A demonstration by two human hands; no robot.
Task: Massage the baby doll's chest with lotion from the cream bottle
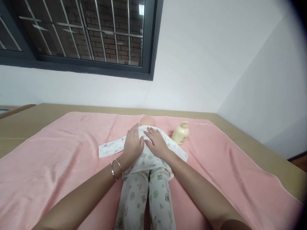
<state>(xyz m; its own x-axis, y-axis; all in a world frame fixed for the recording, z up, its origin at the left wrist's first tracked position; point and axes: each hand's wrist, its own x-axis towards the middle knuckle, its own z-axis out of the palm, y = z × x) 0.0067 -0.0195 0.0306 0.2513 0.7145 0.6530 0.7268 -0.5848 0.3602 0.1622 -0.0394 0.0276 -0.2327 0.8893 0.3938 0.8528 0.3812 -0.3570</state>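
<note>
A baby doll (148, 120), its smooth bald head at the far end, lies on a pink sheet. It wears a white printed top (150, 159) and matching white pants (155, 195) with small green animal figures. My left hand (133, 145) rests flat on the left side of the top's upper part, fingers stretched out, a silver bangle on the wrist. Across from it, my right hand (157, 142) lies on the right side with spread fingers. The doll's sleeves reach out to both sides, and no doll hands show. Its face cannot be seen.
To the right of the doll, a pale yellow pump bottle (181, 132) leans on the wrinkled pink sheet (216, 166). Around the sheet runs a tan surface (240, 140). A white wall (187, 64) and a dark-framed barred window (151, 41) are behind.
</note>
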